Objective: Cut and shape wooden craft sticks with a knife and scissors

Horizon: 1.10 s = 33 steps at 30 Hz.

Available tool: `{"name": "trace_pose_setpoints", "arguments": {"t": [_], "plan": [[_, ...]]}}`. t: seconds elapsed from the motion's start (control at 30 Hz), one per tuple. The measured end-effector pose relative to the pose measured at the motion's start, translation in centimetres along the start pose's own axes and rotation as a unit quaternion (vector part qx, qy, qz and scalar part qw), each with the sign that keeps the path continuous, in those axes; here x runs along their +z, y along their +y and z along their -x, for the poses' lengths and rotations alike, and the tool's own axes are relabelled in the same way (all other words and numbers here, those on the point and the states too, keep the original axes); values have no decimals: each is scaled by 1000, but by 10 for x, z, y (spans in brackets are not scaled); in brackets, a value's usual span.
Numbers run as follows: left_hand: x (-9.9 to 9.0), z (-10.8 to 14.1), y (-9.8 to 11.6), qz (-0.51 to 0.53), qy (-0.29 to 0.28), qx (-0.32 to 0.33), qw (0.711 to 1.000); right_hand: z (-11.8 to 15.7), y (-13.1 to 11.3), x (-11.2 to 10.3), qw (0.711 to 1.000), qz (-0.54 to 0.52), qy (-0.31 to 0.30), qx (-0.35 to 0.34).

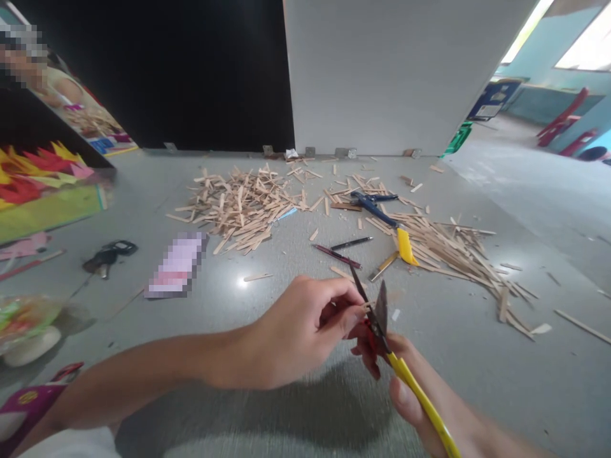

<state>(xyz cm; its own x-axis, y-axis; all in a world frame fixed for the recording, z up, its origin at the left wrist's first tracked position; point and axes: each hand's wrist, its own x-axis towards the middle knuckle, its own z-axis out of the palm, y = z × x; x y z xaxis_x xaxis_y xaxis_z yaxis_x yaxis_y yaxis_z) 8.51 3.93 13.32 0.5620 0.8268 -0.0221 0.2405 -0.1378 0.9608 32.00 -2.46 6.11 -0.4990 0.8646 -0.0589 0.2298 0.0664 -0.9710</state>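
Note:
My left hand (305,318) pinches a small piece of wooden stick (368,305) between thumb and fingertips. Most of that piece is hidden by my fingers. Gripped by its yellow handle, a pair of scissors (382,312) is in my right hand (415,381), its dark blades parted and pointing away from me. The stick's end lies at the blades. Just beyond, a heap of short cut wooden sticks (243,203) is at the left, and longer sticks (443,242) lie spread at the right.
Two pens (351,243) and a blue-and-yellow tool (382,210) lie ahead. At the left are keys (107,254), a blurred pink rectangular item (176,264), a plastic bag (28,318) and a box with paper flames (48,191). Black (191,76) and white panels (382,76) border the back. Another person (67,89) is far left.

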Motion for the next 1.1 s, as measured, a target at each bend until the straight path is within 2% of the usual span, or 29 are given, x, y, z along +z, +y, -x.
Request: {"name": "trace_pose_setpoints", "arguments": {"t": [0.2,0.43,0.67,0.87,1.1], "plan": [[1,-1,-1,16,-20,-10,1000,7,17,-3,1000,-22,-14,1],[2,1,-2,11,-19,-5,1000,9,10,0,999,-35,-12,1],[3,0,-2,14,-23,-12,1000,13,14,1,999,-46,-4,2],[4,1,-4,12,-25,6,1000,9,0,11,997,-22,73,30],[6,1,-9,-15,-34,37,999,-2,-12,15,996,60,62,13]]}}
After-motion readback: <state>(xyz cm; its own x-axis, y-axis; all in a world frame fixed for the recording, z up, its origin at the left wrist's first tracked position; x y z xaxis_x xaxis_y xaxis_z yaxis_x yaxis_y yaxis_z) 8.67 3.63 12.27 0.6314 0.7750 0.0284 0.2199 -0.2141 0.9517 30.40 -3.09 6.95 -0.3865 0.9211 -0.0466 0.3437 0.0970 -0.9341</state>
